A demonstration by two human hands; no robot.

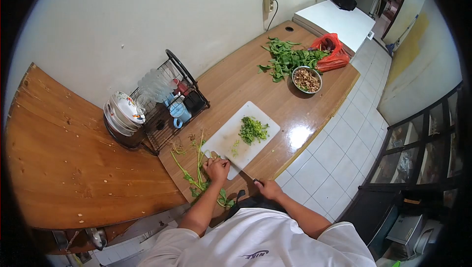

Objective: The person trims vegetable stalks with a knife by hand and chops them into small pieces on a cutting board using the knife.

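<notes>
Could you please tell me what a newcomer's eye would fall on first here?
Probably the white cutting board with its heap of chopped greens, near the middle of the picture on the wooden table. Next might come the bright red bag at the table's far end, beside the leafy greens.

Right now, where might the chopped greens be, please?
In the head view, the chopped greens lie just right of centre on the white cutting board, beyond the right hand.
</notes>
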